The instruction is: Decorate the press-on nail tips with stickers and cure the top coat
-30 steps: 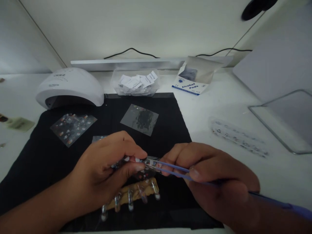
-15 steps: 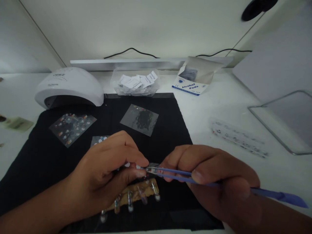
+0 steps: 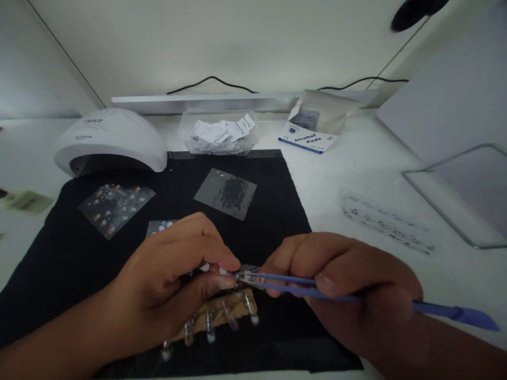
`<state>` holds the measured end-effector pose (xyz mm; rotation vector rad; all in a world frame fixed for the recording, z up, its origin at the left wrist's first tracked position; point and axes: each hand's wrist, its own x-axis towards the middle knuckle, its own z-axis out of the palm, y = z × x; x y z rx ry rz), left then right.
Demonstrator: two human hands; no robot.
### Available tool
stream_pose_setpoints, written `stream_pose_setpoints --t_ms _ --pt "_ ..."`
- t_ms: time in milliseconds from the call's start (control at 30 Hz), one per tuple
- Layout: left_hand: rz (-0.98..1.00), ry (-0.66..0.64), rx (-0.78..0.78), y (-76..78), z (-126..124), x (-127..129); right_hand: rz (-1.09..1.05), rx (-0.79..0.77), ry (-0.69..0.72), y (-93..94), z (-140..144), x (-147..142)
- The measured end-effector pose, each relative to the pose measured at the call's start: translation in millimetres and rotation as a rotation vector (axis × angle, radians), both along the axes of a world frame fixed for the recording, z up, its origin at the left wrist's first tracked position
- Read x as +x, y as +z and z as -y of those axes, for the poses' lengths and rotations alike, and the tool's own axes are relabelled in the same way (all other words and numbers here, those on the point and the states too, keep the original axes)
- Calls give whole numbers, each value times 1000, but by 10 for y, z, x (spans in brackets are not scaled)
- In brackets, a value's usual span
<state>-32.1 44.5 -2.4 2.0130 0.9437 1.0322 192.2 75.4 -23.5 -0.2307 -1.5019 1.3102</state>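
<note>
Between thumb and index finger, my left hand [image 3: 170,285] pinches a small clear sticker sheet [image 3: 249,275] with white and red bits. My right hand [image 3: 352,269] is closed on purple tweezers [image 3: 298,290]. Their tips reach the sheet right beside my left thumb and fingertip. Whether a sticker sits between the tips is too small to tell. My right fingertips are close to the sheet's right end. Below my left hand lies a tan strip [image 3: 219,315] carrying several clear, decorated nail tips [image 3: 210,326]; its left part is hidden behind the hand.
On the black mat [image 3: 277,211] are a sticker sheet [image 3: 116,207], a mostly bare sheet [image 3: 225,193] and a partly covered sheet [image 3: 160,226]. Behind stand a white nail lamp [image 3: 114,132], a plastic box [image 3: 217,148] of pads and an alcohol pads box [image 3: 307,140]. A clear strip [image 3: 388,221] lies right.
Both hands keep nearly the same pose. The tweezers' back end has shifted slightly, and the whole view has moved a little.
</note>
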Motion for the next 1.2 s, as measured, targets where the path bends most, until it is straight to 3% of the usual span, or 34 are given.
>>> stream_pose_setpoints --t_ms 667,833,1200 --pt "22 -97 -57 -15 -6 -8 -17 23 28 3 -16 -14" --pt "45 -108 -67 0 9 -14 -7 -22 -21 29 16 -12" --pt "16 -109 -77 13 -10 -11 27 -9 34 38 -6 32"
